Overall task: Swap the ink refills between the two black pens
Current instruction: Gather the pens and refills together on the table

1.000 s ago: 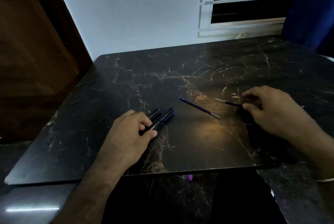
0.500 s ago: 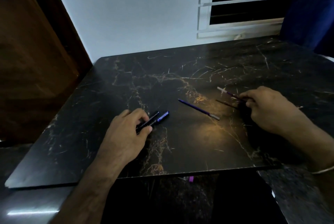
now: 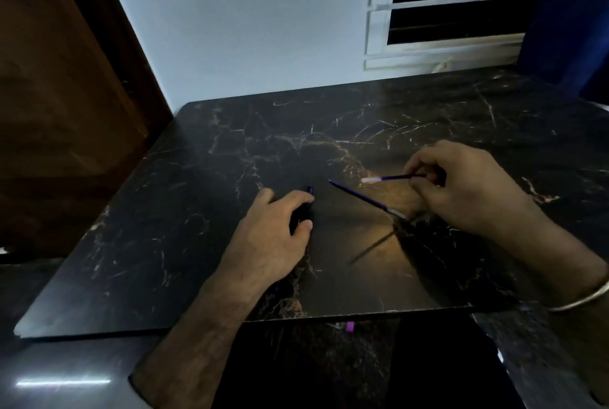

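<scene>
Refills are both out of their pens, which suggests the task is roughly at its midpoint. One refill (image 3: pixel 392 178) is pinched in the fingers (image 3: pixel 416 181) of the right hand (image 3: pixel 461 187) and held just above the tabletop (image 3: pixel 164 243), its pale end pointing left. The second refill (image 3: pixel 365 199) lies on the tabletop just beside that hand, slanting from upper left to lower right, its pale end near the heel of the hand. The left hand (image 3: pixel 273 237) is curled closed over the black pen bodies (image 3: pixel 308 201), pressing them to the tabletop; only a dark tip with a bluish glint shows past the fingers, so I cannot tell whether it grips one barrel or both, nor whether caps or nibs are off. Judging by this, removal is done. What is left is the actual swap: each refill has to go into the other barrel, and the pens must be closed up again. Dim light hides the finer detail.
</scene>
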Tool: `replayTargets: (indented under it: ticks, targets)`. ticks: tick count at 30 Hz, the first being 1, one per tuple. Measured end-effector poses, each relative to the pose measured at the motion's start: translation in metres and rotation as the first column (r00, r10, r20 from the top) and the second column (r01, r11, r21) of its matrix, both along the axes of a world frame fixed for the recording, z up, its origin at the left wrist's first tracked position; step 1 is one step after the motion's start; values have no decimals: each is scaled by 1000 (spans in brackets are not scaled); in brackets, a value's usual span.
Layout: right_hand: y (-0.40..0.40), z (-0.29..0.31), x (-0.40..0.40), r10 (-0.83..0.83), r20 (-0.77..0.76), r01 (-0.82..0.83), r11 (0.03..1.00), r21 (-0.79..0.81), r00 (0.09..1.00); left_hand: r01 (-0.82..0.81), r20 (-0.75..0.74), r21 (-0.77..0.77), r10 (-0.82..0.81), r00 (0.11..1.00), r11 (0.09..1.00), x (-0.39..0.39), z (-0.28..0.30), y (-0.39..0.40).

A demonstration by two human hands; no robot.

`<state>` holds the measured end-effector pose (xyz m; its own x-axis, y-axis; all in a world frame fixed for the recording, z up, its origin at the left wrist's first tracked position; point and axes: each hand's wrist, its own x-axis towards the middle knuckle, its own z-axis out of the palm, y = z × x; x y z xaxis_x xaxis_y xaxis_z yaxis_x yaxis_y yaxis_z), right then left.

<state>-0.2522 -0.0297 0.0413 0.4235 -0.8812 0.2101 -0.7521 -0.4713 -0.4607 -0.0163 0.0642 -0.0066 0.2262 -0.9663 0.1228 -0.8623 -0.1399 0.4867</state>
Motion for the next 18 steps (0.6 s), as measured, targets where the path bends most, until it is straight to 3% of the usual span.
replayTargets:
  ticks: [9,12,16,18]
  targets:
    - [4,3,21,91,196,-104,993,57,976,-33,46,13,33,998,999,-3,-1,-1]
    - [5,-1,42,116,54,-117,993,28,992,-40,60,29,38,997,999,-6,0,0]
    - [6,-3,68,125,-80,-112,981,156,989,-35,39,24,34,999,999,-7,2,2]
    - [3,-6,73,109,-132,-89,985,147,985,-24,25,20,23,999,1000,-8,6,8]
